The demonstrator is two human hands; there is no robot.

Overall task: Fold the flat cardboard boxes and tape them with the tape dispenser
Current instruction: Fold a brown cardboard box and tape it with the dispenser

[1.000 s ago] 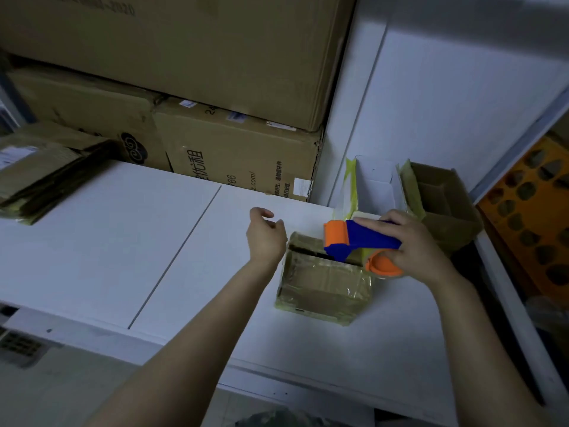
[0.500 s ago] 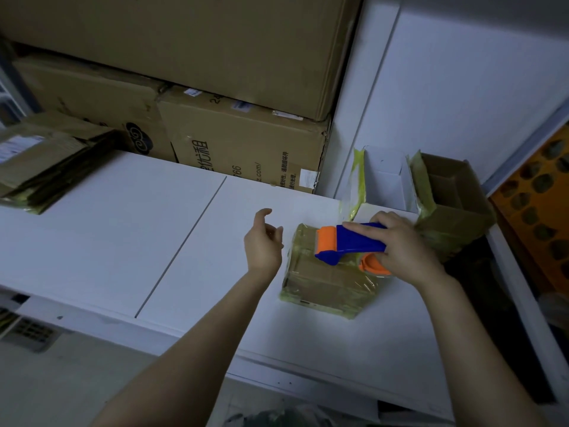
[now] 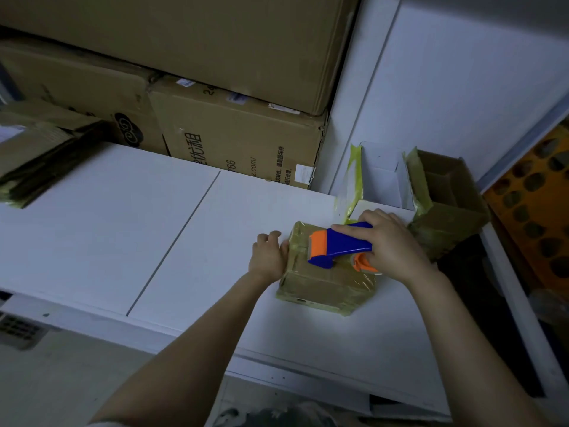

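Flanking box [image 3: 323, 283]: hands [image 3: 268, 257], dispenser [image 3: 340, 245] in right [image 3: 392, 245]

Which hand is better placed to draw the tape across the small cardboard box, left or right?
Right. The right hand grips the blue and orange plastic tape dispenser on top of the small tape-wrapped cardboard box. The left hand only touches the box's left side, probably steadying it.

Loads of bare worktop [image 3: 123, 235] across the left and middle, easy passing; stacked cartons [image 3: 240, 143] wall off the top; flat cardboard pile [image 3: 37, 155] hogs the upper left; right of centre is tight: taped box [image 3: 323, 288] with tape dispenser [image 3: 341, 245] on top, open boxes [image 3: 446, 211] crammed just behind it.
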